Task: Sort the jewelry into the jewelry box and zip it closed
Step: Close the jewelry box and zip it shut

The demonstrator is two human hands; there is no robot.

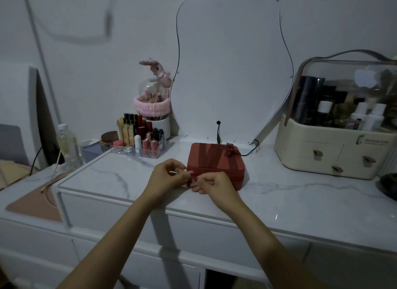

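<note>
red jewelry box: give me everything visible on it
The jewelry box is a flat, rounded-corner rectangular case in dull red, apparently fabric or faux leather, with a matching ribbon band and a small bow on the lid near its back right. Its lid is down. A zipper seam runs around the side wall. It lies flat on the marble-look tabletop, in front of the mirror base. The left hand and right hand meet at its front left corner, fingers pinched; what they pinch is too small to tell.
</note>
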